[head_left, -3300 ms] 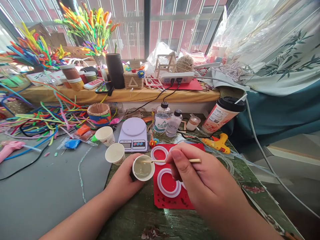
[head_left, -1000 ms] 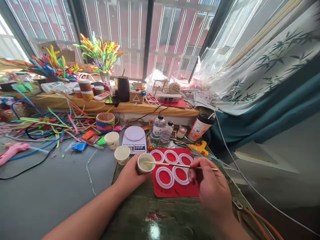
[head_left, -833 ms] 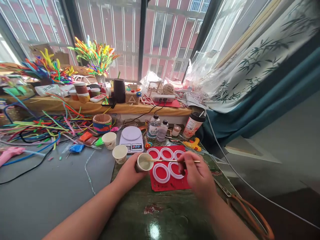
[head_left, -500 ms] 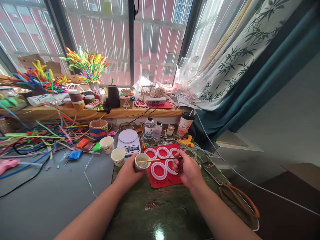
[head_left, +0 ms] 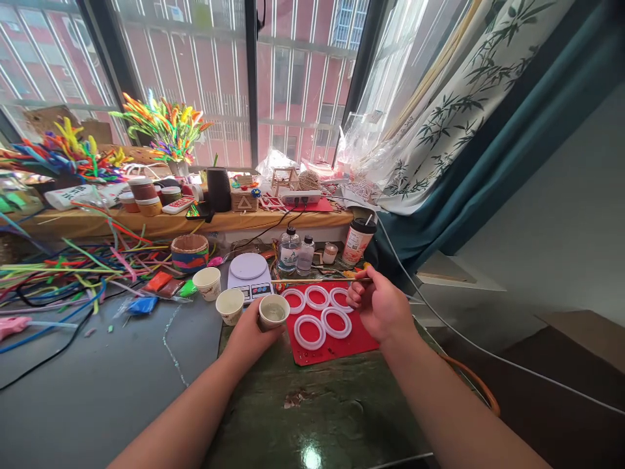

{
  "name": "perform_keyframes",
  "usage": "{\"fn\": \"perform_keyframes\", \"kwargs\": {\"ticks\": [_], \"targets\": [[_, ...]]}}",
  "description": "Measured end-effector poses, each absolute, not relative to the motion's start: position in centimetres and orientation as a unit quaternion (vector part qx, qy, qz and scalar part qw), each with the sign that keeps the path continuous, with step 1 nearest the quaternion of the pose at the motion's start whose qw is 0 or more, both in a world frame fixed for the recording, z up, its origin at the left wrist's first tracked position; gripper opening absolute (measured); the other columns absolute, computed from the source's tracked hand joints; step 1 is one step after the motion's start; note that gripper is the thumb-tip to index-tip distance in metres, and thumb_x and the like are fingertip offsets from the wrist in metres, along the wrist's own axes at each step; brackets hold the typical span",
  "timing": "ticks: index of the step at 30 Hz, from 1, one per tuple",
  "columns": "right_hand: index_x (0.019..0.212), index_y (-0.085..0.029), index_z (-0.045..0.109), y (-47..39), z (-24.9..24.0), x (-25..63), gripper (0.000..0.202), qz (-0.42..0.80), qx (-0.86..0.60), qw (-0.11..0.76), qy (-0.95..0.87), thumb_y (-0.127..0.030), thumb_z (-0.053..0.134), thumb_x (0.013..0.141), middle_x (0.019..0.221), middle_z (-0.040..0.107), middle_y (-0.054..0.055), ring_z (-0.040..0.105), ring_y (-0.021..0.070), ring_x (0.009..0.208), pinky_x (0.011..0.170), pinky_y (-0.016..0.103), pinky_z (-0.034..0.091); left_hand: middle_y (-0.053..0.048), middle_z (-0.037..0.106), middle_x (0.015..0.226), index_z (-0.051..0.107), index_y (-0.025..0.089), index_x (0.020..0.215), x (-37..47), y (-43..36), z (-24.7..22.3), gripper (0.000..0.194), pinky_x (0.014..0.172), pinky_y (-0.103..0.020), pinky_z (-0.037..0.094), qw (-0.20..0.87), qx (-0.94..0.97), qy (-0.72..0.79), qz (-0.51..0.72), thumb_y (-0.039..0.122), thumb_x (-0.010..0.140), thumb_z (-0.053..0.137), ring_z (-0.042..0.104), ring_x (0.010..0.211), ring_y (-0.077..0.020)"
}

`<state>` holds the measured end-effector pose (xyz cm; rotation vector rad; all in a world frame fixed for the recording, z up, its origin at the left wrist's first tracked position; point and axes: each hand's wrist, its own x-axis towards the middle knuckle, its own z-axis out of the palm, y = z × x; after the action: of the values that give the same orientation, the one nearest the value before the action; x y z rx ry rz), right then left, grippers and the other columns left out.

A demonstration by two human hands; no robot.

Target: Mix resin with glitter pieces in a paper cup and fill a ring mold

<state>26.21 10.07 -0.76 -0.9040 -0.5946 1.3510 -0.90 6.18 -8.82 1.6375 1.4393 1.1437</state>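
My left hand (head_left: 250,340) is wrapped round a small paper cup (head_left: 274,322) with clear liquid in it, tilted a little towards me. My right hand (head_left: 383,305) pinches one end of a thin stick (head_left: 317,281). The stick lies nearly level in the air, pointing left, its tip beyond the cup's rim and out of the liquid. Below it, several pale ring-shaped molds (head_left: 309,333) rest on a red mat (head_left: 359,339). Two more paper cups (head_left: 230,309) stand left of the held one, beside a white kitchen scale (head_left: 249,268).
Behind the mat stand two clear bottles (head_left: 289,251), a small candle jar (head_left: 330,253) and a lidded drink cup (head_left: 359,240). Pipe cleaners (head_left: 63,270) and coloured clay packets (head_left: 159,281) lie at left. A white cable (head_left: 439,305) crosses at right.
My right hand has lifted the stick out of the cup and moved right and up with it. My left hand still holds the cup, nearly in place.
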Motion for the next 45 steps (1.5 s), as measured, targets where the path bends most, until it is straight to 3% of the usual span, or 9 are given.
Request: {"fn": "perform_keyframes", "kwargs": {"ticks": [7, 25, 34, 45], "targets": [[0.075, -0.022, 0.06, 9.9, 1.9, 25.3, 0.043, 0.575, -0.399, 0.66, -0.271, -0.055, 0.086, 0.084, 0.051, 0.046, -0.008, 0.047, 0.0119, 0.045, 0.043, 0.025, 0.035, -0.01, 0.082, 0.127, 0.071, 0.022, 0.128, -0.8, 6.1, -8.6, 0.053, 0.106, -0.051, 0.06, 0.334, 0.628, 0.546, 0.443, 0.031, 0.077, 0.084, 0.076, 0.118, -0.0344], [0.074, -0.023, 0.061, 10.0, 2.6, 25.0, 0.039, 0.561, -0.408, 0.661, -0.286, -0.05, 0.087, 0.08, 0.051, 0.049, -0.006, 0.046, 0.012, 0.045, 0.043, 0.024, 0.035, -0.01, 0.082, 0.127, 0.071, 0.023, 0.128, -0.9, 6.3, -8.9, 0.054, 0.106, -0.05, 0.06, 0.328, 0.627, 0.543, 0.452, 0.031, 0.076, 0.085, 0.077, 0.119, -0.0342], [0.072, -0.024, 0.061, 10.0, 2.5, 25.1, 0.042, 0.544, -0.417, 0.657, -0.313, -0.056, 0.087, 0.077, 0.05, 0.05, -0.006, 0.046, 0.0125, 0.045, 0.043, 0.025, 0.036, -0.01, 0.081, 0.13, 0.069, 0.022, 0.131, -1.0, 6.2, -8.8, 0.055, 0.107, -0.051, 0.059, 0.33, 0.628, 0.546, 0.446, 0.033, 0.078, 0.084, 0.076, 0.122, -0.0345], [0.069, -0.02, 0.071, 9.1, 0.2, 23.2, 0.056, 0.524, -0.432, 0.556, -0.479, -0.072, 0.092, 0.075, 0.049, 0.059, -0.003, 0.052, 0.0122, 0.047, 0.046, 0.024, 0.042, -0.01, 0.078, 0.138, 0.071, 0.024, 0.133, -0.7, 5.9, -8.8, 0.055, 0.113, -0.052, 0.057, 0.32, 0.662, 0.534, 0.418, 0.019, 0.079, 0.08, 0.072, 0.13, -0.0347]]}}
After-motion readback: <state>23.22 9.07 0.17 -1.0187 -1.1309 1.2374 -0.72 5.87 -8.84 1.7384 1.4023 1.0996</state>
